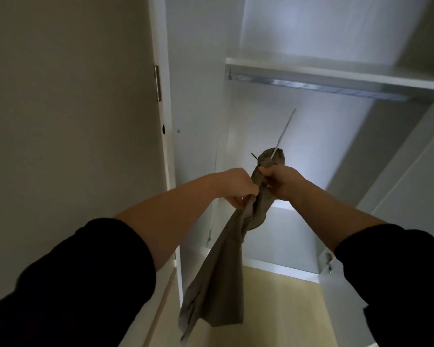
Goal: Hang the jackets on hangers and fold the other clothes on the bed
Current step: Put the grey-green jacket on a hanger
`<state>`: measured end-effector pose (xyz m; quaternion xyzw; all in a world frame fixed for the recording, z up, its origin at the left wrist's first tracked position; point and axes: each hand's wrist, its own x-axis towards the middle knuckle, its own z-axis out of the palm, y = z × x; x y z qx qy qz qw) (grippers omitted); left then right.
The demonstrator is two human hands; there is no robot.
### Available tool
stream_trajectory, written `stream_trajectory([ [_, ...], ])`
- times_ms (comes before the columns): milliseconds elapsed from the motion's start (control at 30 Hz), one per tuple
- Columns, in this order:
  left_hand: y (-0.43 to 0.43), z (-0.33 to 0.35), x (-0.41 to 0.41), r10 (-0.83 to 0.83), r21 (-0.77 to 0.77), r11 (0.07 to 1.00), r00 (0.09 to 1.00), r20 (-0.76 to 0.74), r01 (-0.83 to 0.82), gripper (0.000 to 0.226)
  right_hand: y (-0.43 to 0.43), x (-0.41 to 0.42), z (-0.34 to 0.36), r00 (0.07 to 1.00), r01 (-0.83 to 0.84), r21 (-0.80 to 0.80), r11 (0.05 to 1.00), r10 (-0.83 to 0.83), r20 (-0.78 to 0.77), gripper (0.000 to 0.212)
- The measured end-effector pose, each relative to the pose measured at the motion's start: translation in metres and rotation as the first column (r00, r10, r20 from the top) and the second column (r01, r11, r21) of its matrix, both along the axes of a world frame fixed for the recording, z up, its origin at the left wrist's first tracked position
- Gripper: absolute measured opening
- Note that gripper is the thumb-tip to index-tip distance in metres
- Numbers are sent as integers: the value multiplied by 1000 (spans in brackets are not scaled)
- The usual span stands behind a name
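Note:
I hold a grey-brown jacket (223,266) up in front of an open white wardrobe. My left hand (236,187) grips the fabric near its top. My right hand (282,181) grips the bunched collar together with a hanger (285,132), whose thin light hook sticks up from the cloth toward the rail. Most of the hanger is hidden inside the jacket. The rest of the jacket hangs down limp between my arms. The metal clothes rail (323,87) runs under the shelf, above both hands, with nothing on it.
The white shelf (336,71) tops the rail. The wardrobe's left side panel (196,146) and an open door with a hinge (156,82) stand to the left. Another door panel (406,184) is at the right. Pale wood floor (273,309) lies below.

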<state>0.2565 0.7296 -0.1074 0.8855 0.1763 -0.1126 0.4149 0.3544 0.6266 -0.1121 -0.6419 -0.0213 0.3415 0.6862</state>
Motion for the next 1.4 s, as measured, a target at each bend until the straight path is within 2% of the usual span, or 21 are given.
stream_trajectory([
  [167, -13, -15, 24, -67, 218, 976, 960, 271, 7, 25, 3, 34, 3, 999, 43, -10, 999, -43, 19, 11],
  [233, -13, -22, 37, -26, 214, 975, 936, 352, -53, 27, 3, 52, 2, 998, 42, -41, 998, -40, 48, 10],
  [400, 5, -30, 85, 109, 208, 955, 900, 423, -213, 30, 6, 96, -2, 990, -64, -142, 988, 81, 119, 13],
  [533, 26, -36, 131, 208, 178, 931, 864, 458, -319, 42, 16, 136, -3, 964, -120, -208, 971, 164, 210, 13],
  [633, 39, -35, 165, 271, 128, 917, 826, 494, -377, 45, 24, 168, -9, 873, -172, -369, 913, 315, 371, 33],
  [700, 46, -31, 187, 298, 117, 908, 815, 497, -403, 44, 31, 186, -17, 814, -230, -445, 866, 422, 400, 49],
  [833, 63, -21, 228, 368, 85, 877, 775, 514, -473, 42, 50, 217, -27, 704, -327, -528, 783, 575, 417, 50],
  [1000, 89, -14, 273, 446, 50, 826, 706, 550, -561, 42, 79, 256, -28, 726, -360, -423, 831, 535, 433, 50],
  [1167, 118, -8, 323, 457, 15, 825, 682, 571, -565, 39, 115, 309, -27, 766, -366, -317, 875, 477, 432, 51],
  [1400, 172, -5, 396, 571, -82, 780, 651, 500, -621, 38, 167, 373, -31, 887, -342, -155, 927, 373, 272, 28],
])
